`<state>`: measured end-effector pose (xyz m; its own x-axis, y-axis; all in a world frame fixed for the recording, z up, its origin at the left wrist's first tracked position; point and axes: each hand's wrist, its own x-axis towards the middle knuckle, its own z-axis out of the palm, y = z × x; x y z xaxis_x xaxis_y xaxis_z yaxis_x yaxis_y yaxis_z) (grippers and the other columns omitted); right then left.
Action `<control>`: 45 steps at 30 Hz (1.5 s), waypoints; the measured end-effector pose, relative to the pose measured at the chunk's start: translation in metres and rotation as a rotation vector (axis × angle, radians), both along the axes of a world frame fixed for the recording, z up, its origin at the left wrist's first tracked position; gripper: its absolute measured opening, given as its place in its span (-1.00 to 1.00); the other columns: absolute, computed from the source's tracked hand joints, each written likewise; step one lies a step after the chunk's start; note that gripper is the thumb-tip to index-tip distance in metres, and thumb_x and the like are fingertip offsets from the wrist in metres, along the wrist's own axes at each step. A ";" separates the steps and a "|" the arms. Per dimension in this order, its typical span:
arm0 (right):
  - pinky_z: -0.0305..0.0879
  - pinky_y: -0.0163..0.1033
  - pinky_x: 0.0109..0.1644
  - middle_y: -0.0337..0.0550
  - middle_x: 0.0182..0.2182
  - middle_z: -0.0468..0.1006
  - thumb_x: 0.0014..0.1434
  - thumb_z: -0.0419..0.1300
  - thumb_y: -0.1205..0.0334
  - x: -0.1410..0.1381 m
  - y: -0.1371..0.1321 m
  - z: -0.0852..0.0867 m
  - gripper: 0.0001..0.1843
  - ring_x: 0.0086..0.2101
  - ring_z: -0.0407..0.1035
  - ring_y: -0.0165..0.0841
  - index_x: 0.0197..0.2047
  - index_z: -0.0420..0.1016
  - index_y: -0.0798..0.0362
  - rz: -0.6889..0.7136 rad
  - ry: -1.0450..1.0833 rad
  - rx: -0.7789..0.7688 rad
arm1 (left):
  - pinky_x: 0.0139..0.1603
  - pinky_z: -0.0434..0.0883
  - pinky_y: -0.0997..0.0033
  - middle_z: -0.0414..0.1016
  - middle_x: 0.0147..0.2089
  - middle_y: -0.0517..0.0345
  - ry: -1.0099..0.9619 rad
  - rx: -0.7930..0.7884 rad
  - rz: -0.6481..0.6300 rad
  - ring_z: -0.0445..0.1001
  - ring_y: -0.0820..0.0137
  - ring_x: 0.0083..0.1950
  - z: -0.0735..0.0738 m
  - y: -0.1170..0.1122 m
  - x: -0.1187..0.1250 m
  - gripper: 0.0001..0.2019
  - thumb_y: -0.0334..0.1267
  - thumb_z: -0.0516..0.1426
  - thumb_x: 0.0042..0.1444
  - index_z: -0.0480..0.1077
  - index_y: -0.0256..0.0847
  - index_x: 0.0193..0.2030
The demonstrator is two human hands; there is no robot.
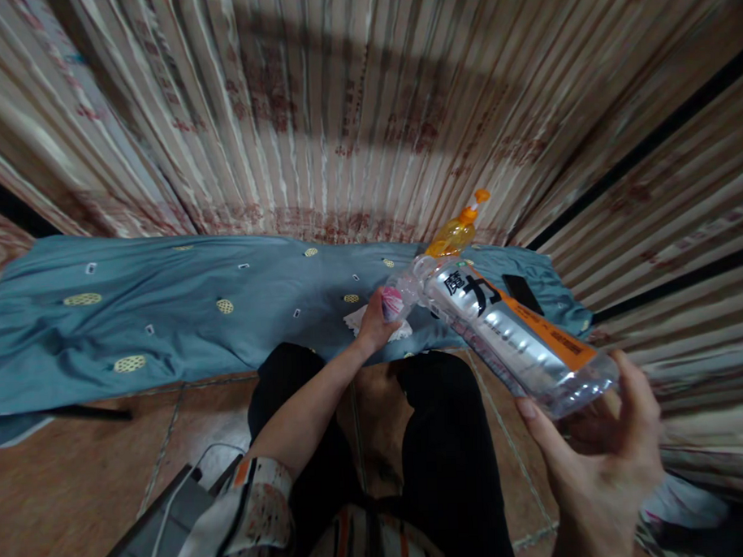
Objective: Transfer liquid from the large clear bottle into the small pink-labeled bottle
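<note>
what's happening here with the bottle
A seated person holds a clear bottle by its base in the right hand, tilted with its neck toward the blue cloth. The left hand grips a pink piece at the bottle's mouth, likely its cap. A yellow bottle and a black phone sit on the cloth behind.

A bed cover (196,317) runs across the middle, with a curtain (341,109) behind it and floor (67,484) before it. The person's knees (437,422) meet its near edge. Low on the right, the right hand (597,457) holds a bottle (507,331) by its base, the neck slanting up and left over the cover. The left hand (376,323) grips a small cap (392,304) at the bottle's mouth, above a tissue (353,320) on the cover. Behind the neck sits a spouted bottle (455,231), and a phone (521,293) lies to the right.
</note>
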<state>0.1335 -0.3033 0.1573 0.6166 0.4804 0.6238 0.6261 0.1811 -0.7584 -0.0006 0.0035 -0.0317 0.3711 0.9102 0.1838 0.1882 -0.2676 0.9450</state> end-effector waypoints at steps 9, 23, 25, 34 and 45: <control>0.82 0.44 0.38 0.22 0.36 0.86 -0.03 1.00 -0.07 0.000 0.000 0.000 0.37 0.22 0.84 0.19 0.71 0.55 -0.01 -0.006 0.047 0.007 | 0.91 0.50 -0.49 0.64 0.71 -0.32 0.034 0.041 0.008 0.62 -0.33 0.78 -0.004 0.002 0.002 0.03 -0.33 0.66 0.02 0.49 -0.13 0.65; 0.86 0.24 0.23 0.20 0.35 0.87 0.00 0.99 -0.02 -0.001 0.000 0.001 0.34 0.21 0.85 0.15 0.71 0.56 0.00 0.010 0.010 0.021 | 0.87 0.52 -0.56 0.69 0.63 -0.27 -0.044 0.053 -0.003 0.66 -0.32 0.71 -0.009 0.004 0.001 0.01 -0.34 0.66 0.02 0.49 -0.12 0.63; 0.87 0.24 0.21 0.19 0.34 0.87 -0.01 1.00 -0.01 -0.001 0.000 0.002 0.33 0.20 0.86 0.15 0.70 0.58 0.00 0.012 -0.001 0.025 | 0.87 0.53 -0.53 0.69 0.63 -0.26 -0.042 0.049 -0.003 0.65 -0.31 0.72 -0.009 0.004 0.001 0.00 -0.35 0.65 0.02 0.50 -0.10 0.62; 0.88 0.15 0.17 0.17 0.34 0.88 0.02 0.97 0.00 0.001 0.000 0.002 0.31 0.18 0.87 0.09 0.71 0.56 -0.02 0.003 -0.007 0.010 | 0.89 0.51 -0.55 0.66 0.68 -0.34 -0.057 0.034 0.007 0.63 -0.34 0.75 -0.012 0.004 0.003 0.03 -0.34 0.67 0.01 0.49 -0.15 0.64; 0.84 0.21 0.24 0.21 0.40 0.86 0.02 0.98 0.03 0.001 -0.002 0.002 0.34 0.24 0.84 0.15 0.74 0.54 -0.02 0.018 0.016 0.006 | 0.93 0.45 -0.60 0.67 0.63 -0.32 -0.061 -0.032 0.009 0.60 -0.38 0.78 0.003 0.000 0.000 -0.01 -0.43 0.64 -0.05 0.52 -0.17 0.56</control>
<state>0.1347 -0.3050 0.1589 0.6179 0.4879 0.6165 0.6105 0.1964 -0.7673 -0.0010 0.0036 -0.0288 0.3517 0.9192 0.1770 0.1319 -0.2359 0.9628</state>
